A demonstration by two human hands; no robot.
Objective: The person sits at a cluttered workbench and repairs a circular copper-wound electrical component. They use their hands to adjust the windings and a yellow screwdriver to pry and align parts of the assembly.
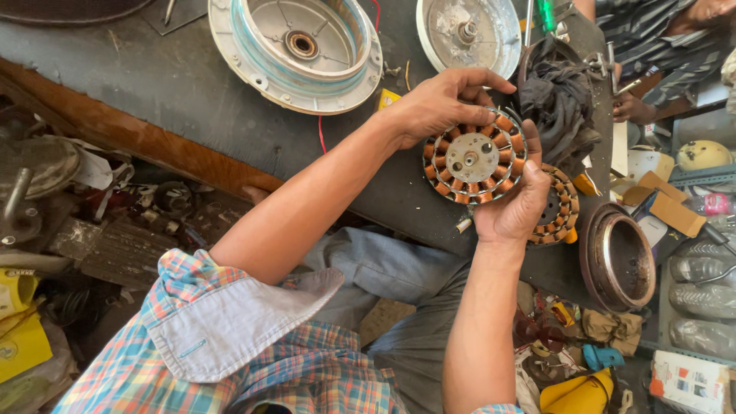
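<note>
Both forearms are bare, with plaid sleeves rolled back above the elbows, and they reach forward and converge ahead of the body. The left hand (433, 103) comes in from the left, wrist slightly bent, palm turned down, its fingers (481, 80) spread and curled in a clasp from above, thumb tucked low. The right hand (512, 205) rises from below with the forearm nearly straight, palm facing up and inward, cupped, its thumb pointing up and pressed along the side.

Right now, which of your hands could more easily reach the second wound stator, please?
Probably the right hand: it overlaps that second stator, while the left hand grips the held stator on its far side.
</note>
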